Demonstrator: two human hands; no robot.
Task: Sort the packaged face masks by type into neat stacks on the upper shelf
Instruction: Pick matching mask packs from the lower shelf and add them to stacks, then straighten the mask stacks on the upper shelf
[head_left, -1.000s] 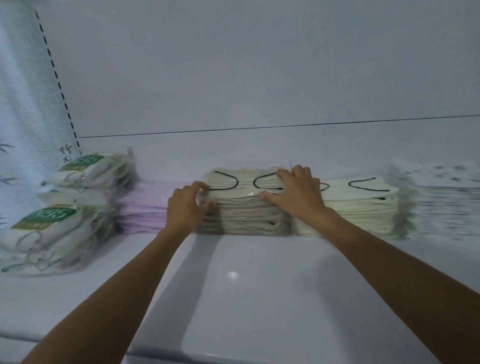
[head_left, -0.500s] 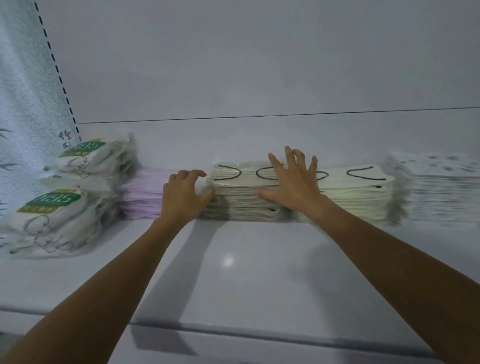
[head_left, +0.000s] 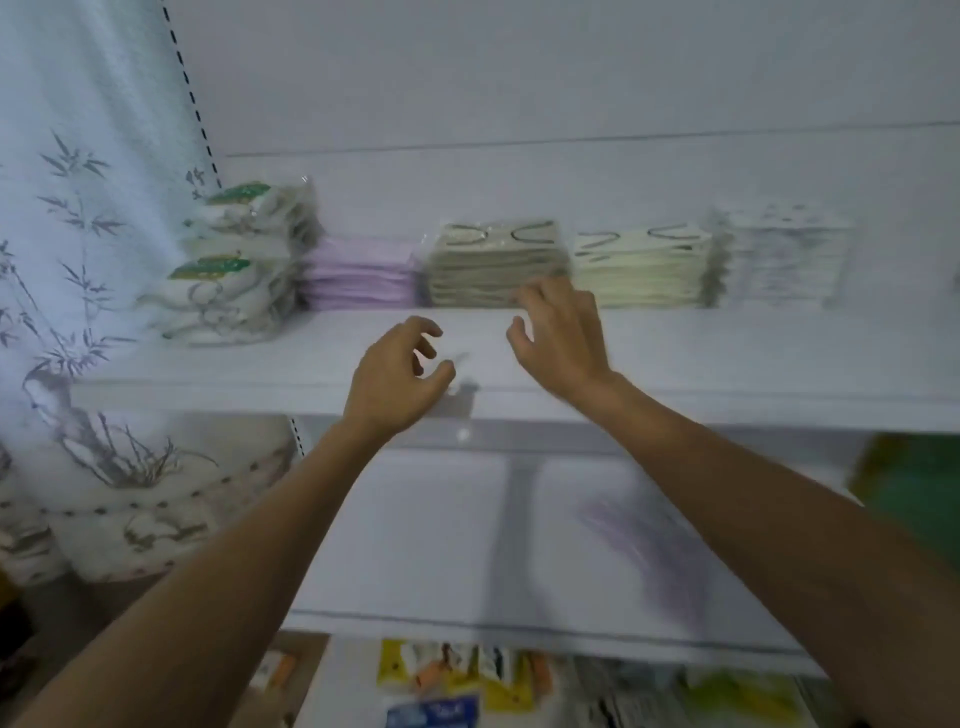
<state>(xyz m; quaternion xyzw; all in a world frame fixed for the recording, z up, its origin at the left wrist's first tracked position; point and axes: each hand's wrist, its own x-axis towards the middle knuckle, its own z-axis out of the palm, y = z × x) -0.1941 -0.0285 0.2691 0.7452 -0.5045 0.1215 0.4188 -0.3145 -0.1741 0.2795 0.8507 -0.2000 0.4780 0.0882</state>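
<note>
Both hands, left (head_left: 397, 376) & right (head_left: 561, 332), hovering empty w/ fingers apart, just off grey mask stack (head_left: 496, 265); stacks looking sorted, next probably fetching more.

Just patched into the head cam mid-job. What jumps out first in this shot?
The row of mask stacks along the back of the upper shelf: green-labelled packs far left, then a lilac stack, a grey-beige stack, a cream stack and a blurred white stack. In front, both bare hands hang open and empty, the left hand over the shelf edge, the right hand by the grey-beige stack.
</note>
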